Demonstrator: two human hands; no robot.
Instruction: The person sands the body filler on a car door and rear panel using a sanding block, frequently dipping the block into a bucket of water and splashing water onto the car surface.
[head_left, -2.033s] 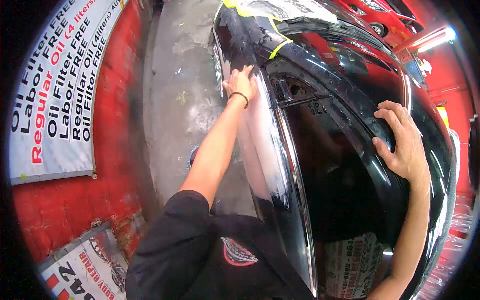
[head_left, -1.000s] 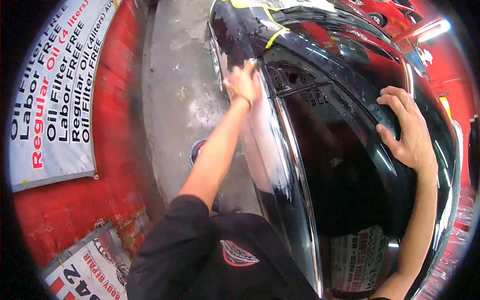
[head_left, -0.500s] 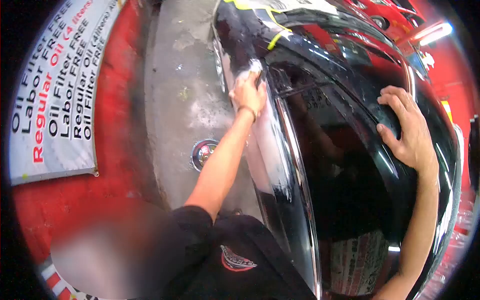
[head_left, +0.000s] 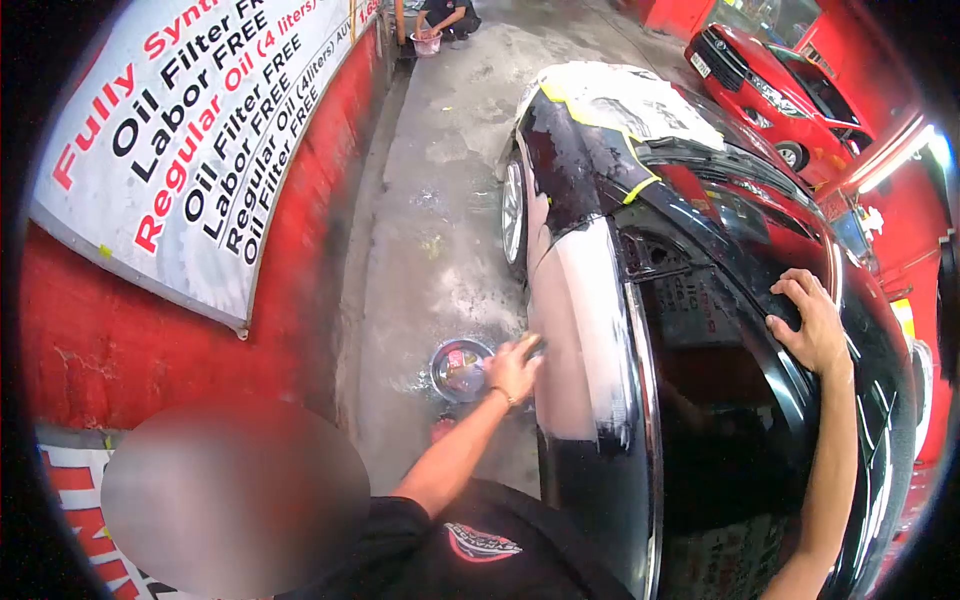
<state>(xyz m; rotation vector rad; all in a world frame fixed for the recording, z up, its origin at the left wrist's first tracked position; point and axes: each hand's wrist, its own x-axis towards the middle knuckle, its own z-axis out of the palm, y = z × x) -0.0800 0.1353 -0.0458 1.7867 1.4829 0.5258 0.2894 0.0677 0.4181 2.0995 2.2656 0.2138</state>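
In the head view, I have the left hand (head_left: 513, 370) near the frame's centre, fingers closed narrowly round a small pad (head_left: 537, 346) at the edge of the pale panel (head_left: 575, 330); I can't tell whether pad and panel touch. The right hand (head_left: 818, 338), holding nothing that I can see, spreads wide on the black car (head_left: 700, 420), right of centre. I judge this as hand work along the panel's side (the basin (head_left: 460, 371) sits on the floor (head_left: 400, 290), just left of the hand). Any stroke there would call for light, even pressure following the curve.
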